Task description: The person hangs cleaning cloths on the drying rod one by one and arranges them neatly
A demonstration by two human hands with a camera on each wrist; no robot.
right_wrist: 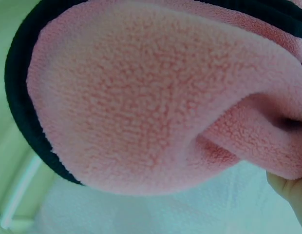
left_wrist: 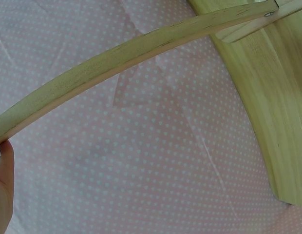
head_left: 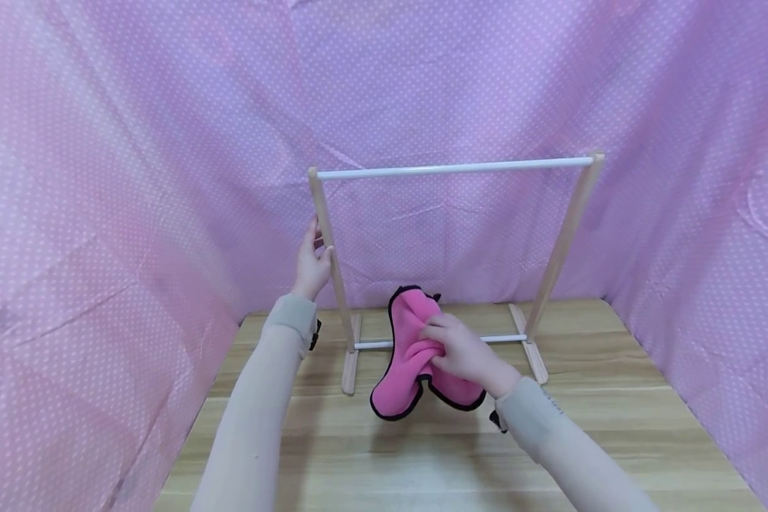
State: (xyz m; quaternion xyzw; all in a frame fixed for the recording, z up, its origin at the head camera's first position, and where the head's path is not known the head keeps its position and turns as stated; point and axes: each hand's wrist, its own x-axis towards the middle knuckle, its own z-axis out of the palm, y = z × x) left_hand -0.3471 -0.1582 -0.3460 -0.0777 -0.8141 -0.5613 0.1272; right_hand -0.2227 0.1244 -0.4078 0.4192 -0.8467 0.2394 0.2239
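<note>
Left hand (head_left: 311, 257) curled round the left upright of the wooden drying rack (head_left: 451, 168), gripping it about halfway up; in the left wrist view only a fingertip against the wooden post. Right hand (head_left: 462, 350) bunching a pink fleece cloth (head_left: 404, 355) with black trim, fingers closed into its middle, holding it just off the wooden tabletop (head_left: 614, 398) in front of the rack's lower white crossbar (head_left: 371, 345). Cloth hanging in two lobes below the hand, upper fold rising above the knuckles. In the right wrist view, pink pile filling the frame, black edge curving along the left, a bit of the hand at the lower right corner. Rack standing near the tabletop's far edge, two slanted wooden posts on flat feet, white rod across the top. Pink polka-dot fabric (head_left: 134, 178) draped behind and along both side edges of the tabletop. Beige sleeves on both forearms
</note>
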